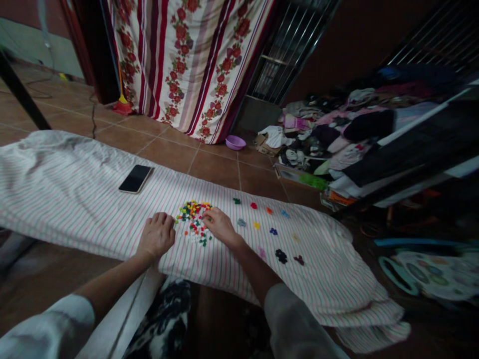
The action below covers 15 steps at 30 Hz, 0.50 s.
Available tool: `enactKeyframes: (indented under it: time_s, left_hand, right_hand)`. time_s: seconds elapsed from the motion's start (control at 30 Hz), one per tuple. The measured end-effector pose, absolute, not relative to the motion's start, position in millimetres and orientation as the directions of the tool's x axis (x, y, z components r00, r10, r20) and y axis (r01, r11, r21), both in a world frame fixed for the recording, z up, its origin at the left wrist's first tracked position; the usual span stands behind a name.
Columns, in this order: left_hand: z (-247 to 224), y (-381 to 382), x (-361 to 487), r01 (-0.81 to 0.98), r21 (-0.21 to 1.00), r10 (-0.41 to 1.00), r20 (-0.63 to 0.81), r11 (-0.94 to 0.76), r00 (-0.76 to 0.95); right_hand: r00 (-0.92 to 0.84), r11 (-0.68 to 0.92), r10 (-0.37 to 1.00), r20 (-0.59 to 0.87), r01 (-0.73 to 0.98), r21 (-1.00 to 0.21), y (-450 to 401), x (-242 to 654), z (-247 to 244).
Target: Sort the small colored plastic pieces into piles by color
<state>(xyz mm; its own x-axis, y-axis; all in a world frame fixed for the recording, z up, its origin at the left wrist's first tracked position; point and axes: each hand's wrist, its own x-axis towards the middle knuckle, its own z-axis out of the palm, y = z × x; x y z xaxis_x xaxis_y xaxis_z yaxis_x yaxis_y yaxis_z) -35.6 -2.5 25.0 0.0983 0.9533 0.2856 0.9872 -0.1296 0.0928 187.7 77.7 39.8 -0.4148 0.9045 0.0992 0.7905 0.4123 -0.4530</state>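
Observation:
A pile of small multicoloured pieces (pixel 193 210), too small to identify, lies on a striped cloth (pixel 224 269). My right hand (pixel 221 227) is over the pile's right side, thumb and fingers pinched together; what they hold, if anything, is too small to name. Left of the pile, my left hand (pixel 157 234) rests on the cloth with its fingers curled in, their inside hidden. To the right, several little single-colour groups sit apart in rows, among them a red group (pixel 253 205), a yellow group (pixel 256 226), a dark blue group (pixel 273 231) and a larger black group (pixel 281 256).
A phone (pixel 135 179) lies on the cloth at the back left. Beyond the cloth's far edge are a purple basin (pixel 235 142), a floral curtain (pixel 187 65) and a broom (pixel 122 104) on the tiled floor. Heaped clothes (pixel 337 124) fill the right side.

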Motion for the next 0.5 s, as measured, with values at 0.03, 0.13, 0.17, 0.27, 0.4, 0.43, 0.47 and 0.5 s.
enactKeyframes:
  time_s: [0.03, 0.13, 0.17, 0.27, 0.4, 0.43, 0.47, 0.5]
  left_hand:
    - [25, -3, -36, 0.987, 0.093, 0.953, 0.286, -0.13, 0.099]
    - [24, -3, -36, 0.987, 0.092, 0.952, 0.29, -0.131, 0.099]
    - [24, -3, -36, 0.987, 0.091, 0.951, 0.291, -0.13, 0.099]
    - [23, -2, -36, 0.987, 0.089, 0.95, 0.295, -0.133, 0.102]
    - [24, -2, -35, 0.987, 0.095, 0.952, 0.289, -0.131, 0.098]
    - [25, -2, -35, 0.987, 0.096, 0.953, 0.287, -0.129, 0.097]
    - [25, -2, -35, 0.987, 0.097, 0.954, 0.285, -0.129, 0.097]
    - [25, -2, -36, 0.987, 0.096, 0.954, 0.283, -0.128, 0.097]
  right_hand:
    - [-0.409, 0.403, 0.909, 0.082, 0.807, -0.433, 75, 185, 39]
    - [-0.356, 0.343, 0.934, 0.039, 0.858, -0.383, 69, 178, 38]
    - [-0.337, 0.322, 0.941, 0.026, 0.871, -0.372, 68, 176, 38]
    - [-0.287, 0.265, 0.958, -0.01, 0.899, -0.349, 68, 169, 41]
    - [-0.244, 0.22, 0.969, -0.034, 0.919, -0.328, 71, 160, 43]
    - [-0.242, 0.219, 0.97, -0.029, 0.918, -0.332, 72, 159, 42]
    - [-0.243, 0.222, 0.97, -0.02, 0.914, -0.34, 72, 159, 41]
    - [-0.246, 0.229, 0.969, -0.005, 0.908, -0.351, 73, 159, 39]
